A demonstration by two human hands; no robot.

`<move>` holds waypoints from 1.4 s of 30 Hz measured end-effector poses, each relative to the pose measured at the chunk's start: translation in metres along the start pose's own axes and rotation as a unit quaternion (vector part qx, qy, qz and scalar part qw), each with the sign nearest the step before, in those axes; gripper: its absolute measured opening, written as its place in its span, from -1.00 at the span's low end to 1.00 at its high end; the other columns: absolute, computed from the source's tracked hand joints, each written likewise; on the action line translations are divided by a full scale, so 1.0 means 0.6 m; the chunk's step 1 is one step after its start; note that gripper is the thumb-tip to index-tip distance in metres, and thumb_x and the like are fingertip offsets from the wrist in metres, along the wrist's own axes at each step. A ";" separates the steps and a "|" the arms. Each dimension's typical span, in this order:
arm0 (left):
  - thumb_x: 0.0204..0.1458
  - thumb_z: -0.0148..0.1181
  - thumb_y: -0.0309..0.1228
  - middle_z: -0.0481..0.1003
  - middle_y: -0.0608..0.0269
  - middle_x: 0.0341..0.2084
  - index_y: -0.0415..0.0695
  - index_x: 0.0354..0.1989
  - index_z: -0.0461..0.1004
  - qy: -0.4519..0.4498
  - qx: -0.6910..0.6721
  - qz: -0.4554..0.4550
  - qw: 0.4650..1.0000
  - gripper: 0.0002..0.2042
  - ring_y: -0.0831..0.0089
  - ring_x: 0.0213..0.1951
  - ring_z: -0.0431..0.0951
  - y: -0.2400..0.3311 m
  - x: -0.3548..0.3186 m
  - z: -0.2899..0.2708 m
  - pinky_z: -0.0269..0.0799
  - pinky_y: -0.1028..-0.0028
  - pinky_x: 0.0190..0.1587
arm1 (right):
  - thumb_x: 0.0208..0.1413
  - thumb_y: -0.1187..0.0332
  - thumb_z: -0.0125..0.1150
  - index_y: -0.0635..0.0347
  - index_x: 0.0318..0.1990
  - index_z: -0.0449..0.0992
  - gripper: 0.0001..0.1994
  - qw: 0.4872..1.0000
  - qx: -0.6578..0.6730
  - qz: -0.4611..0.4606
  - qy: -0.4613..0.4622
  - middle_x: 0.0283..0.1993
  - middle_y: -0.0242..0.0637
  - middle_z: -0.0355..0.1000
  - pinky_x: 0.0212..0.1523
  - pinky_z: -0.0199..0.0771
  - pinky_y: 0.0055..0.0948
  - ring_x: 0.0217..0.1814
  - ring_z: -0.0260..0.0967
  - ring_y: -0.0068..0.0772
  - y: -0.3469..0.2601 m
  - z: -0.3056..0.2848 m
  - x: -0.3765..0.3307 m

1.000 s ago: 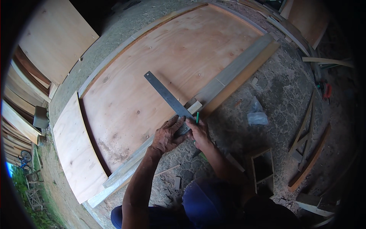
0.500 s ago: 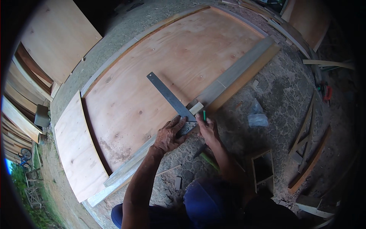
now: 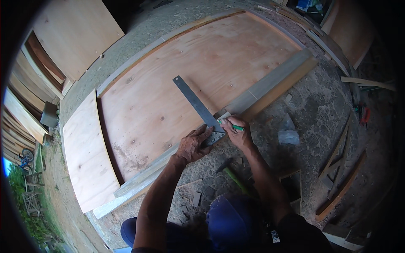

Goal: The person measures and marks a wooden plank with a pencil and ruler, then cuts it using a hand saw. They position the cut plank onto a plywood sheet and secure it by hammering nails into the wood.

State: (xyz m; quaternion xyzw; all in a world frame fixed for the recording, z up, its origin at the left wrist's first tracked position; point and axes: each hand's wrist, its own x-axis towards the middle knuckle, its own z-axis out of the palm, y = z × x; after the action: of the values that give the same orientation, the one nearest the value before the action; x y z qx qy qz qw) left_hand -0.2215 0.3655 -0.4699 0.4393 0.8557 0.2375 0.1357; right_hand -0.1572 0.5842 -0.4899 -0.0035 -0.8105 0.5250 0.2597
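Note:
My left hand (image 3: pixel 195 144) grips the stock of a metal try square (image 3: pixel 192 99), fingers on top and thumb at the near edge. Its dark blade reaches away over a framed plywood panel (image 3: pixel 168 92) lying on the ground. The stock sits at the panel's near side rail (image 3: pixel 274 80), a grey wooden strip with a pale cross line on it. In my right hand (image 3: pixel 238 134) is a green pencil (image 3: pixel 237 127), its tip end close to the blade beside a small pale wood piece (image 3: pixel 223 116), which the hand partly covers.
A hammer with a green handle (image 3: pixel 236 179) lies near my knees. A clear plastic bag (image 3: pixel 288 135) and a small open wooden box frame (image 3: pixel 291 185) are to the right. Wood strips (image 3: pixel 341 185) lie farther right. A loose plywood sheet (image 3: pixel 90 156) rests at the panel's left end.
My right hand has moved up against the square's blade, and the pencil has tipped from upright to nearly level. The left hand stays on the square. The whole view has shifted slightly.

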 end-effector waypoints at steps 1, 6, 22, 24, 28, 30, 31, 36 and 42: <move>-0.01 0.29 -0.14 0.22 -0.04 0.35 0.14 0.41 0.20 0.001 -0.001 0.003 1.000 -0.26 0.03 0.29 0.34 0.001 0.001 0.001 0.33 0.23 0.29 | 0.23 0.50 0.20 0.37 -0.25 0.55 -0.91 1.000 -0.003 -0.005 -0.001 -0.38 -0.24 0.50 -0.32 0.50 -0.45 -0.32 0.54 -0.46 0.002 -0.001 0.001; -0.02 0.30 -0.15 0.22 -0.04 0.35 0.13 0.41 0.21 -0.003 -0.020 -0.008 1.000 -0.26 0.03 0.29 0.34 0.000 -0.010 -0.005 0.33 0.24 0.29 | 0.27 0.35 0.17 0.33 -0.34 0.52 -0.79 0.989 -0.139 -0.004 -0.048 -0.39 -0.17 0.51 -0.31 0.48 -0.38 -0.33 0.54 -0.22 -0.048 -0.020 -0.002; 0.08 0.19 0.08 0.34 0.01 0.24 -0.04 0.39 0.22 0.094 0.090 -0.032 0.991 -0.26 0.09 0.22 0.36 0.035 -0.014 0.000 0.18 0.12 0.27 | 0.38 0.11 0.03 0.13 0.01 0.42 -0.71 0.915 0.166 0.317 0.186 -0.46 -0.45 0.35 -0.61 0.16 -0.64 -0.54 0.25 -0.70 -0.081 -0.018 -0.075; 0.10 0.17 0.04 0.37 0.05 0.21 -0.02 0.38 0.23 0.017 0.108 -0.133 0.985 -0.30 0.10 0.20 0.38 0.020 -0.012 0.007 0.20 0.13 0.25 | 0.39 0.16 0.02 0.12 0.03 0.42 -0.74 0.926 0.143 0.295 0.187 -0.44 -0.47 0.35 -0.61 0.15 -0.65 -0.55 0.21 -0.73 -0.081 -0.042 -0.084; 0.17 0.09 -0.11 0.51 -0.06 -0.05 0.03 0.34 0.27 -0.007 0.030 -0.138 0.990 -0.45 -0.05 0.01 0.52 0.006 0.004 -0.012 0.41 0.10 0.06 | 0.39 0.21 0.02 0.12 0.01 0.44 -0.77 0.924 0.151 0.297 0.189 -0.43 -0.51 0.35 -0.60 0.13 -0.67 -0.53 0.20 -0.76 -0.066 -0.073 -0.121; 0.19 0.05 -0.19 0.53 -0.12 -0.13 -0.02 0.25 0.37 0.039 -0.035 -0.052 0.997 -0.54 -0.10 -0.06 0.53 0.003 0.002 -0.023 0.44 0.09 0.02 | 0.39 0.20 0.02 0.12 -0.02 0.45 -0.77 0.917 0.202 0.303 0.162 -0.43 -0.52 0.32 -0.58 0.12 -0.68 -0.53 0.17 -0.75 -0.069 -0.068 -0.137; 0.18 0.04 -0.21 0.53 -0.12 -0.14 -0.03 0.22 0.40 0.047 -0.065 -0.042 0.996 -0.57 -0.09 -0.06 0.53 0.005 0.001 -0.025 0.44 0.09 0.02 | 0.39 0.18 0.02 0.12 -0.03 0.45 -0.77 0.924 0.194 0.302 0.129 -0.44 -0.54 0.31 -0.59 0.14 -0.67 -0.54 0.18 -0.75 -0.070 -0.064 -0.141; 0.16 0.05 -0.23 0.54 -0.12 -0.16 -0.05 0.16 0.46 0.008 -0.137 -0.049 0.989 -0.59 -0.06 -0.07 0.55 0.058 -0.001 -0.083 0.44 0.10 0.02 | 0.40 0.17 0.01 0.14 -0.03 0.45 -0.75 0.932 0.211 0.291 0.048 -0.45 -0.55 0.27 -0.59 0.21 -0.66 -0.53 0.23 -0.75 -0.099 -0.018 -0.135; 0.14 0.17 -0.09 0.57 -0.10 -0.20 -0.23 0.01 0.51 0.001 -0.103 -0.062 0.993 -0.55 -0.04 -0.14 0.59 0.118 -0.013 -0.125 0.48 0.17 -0.05 | 0.38 0.20 0.04 0.17 0.04 0.39 -0.74 0.922 0.285 0.244 0.090 -0.48 -0.47 0.35 -0.52 0.30 -0.64 -0.54 0.26 -0.72 -0.150 0.021 -0.132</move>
State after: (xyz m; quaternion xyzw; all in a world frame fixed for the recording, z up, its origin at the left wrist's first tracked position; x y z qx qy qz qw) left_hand -0.2012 0.3730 -0.3686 0.3691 0.8523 0.3157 0.1941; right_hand -0.0700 0.5107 -0.4501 -0.1744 -0.5740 0.7784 0.1850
